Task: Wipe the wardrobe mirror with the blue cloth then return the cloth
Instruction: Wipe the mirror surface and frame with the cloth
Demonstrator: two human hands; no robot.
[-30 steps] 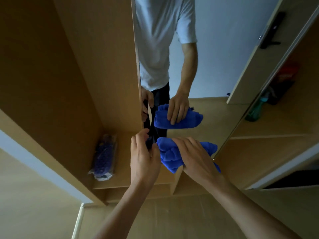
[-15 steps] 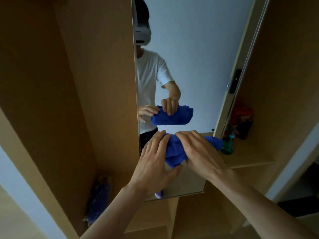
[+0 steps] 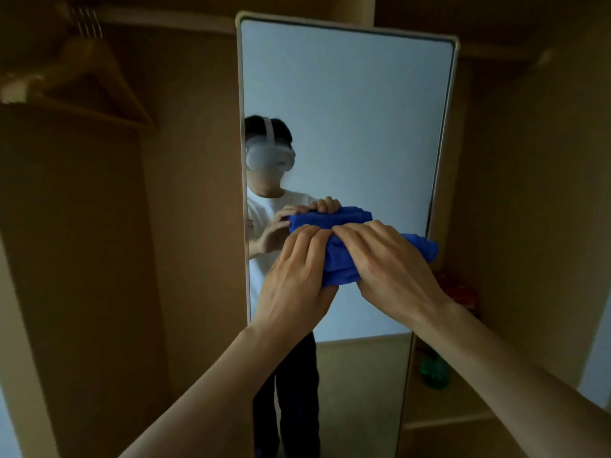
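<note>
Both hands, left hand (image 3: 294, 272) and right hand (image 3: 390, 266), pinch a bunched blue cloth (image 3: 340, 262) against the middle of the wardrobe mirror (image 3: 347, 110), fingers curled over it.

You have the blue cloth (image 3: 340, 262) bunched up against the tall upright mirror (image 3: 347, 110), at middle height, reaching its right edge.

The blue cloth (image 3: 342, 264) is bunched and held against the wardrobe mirror (image 3: 347, 110) near its middle height. It is gripped by 2 hands set side by side, the left hand (image 3: 297, 276) and the right hand (image 3: 393, 269), with fingers curled over its top. A wooden hanger (image 3: 96, 77) is seen at upper left, and a green bottle (image 3: 434, 371) on a shelf (image 3: 443, 404) at lower right.
</note>
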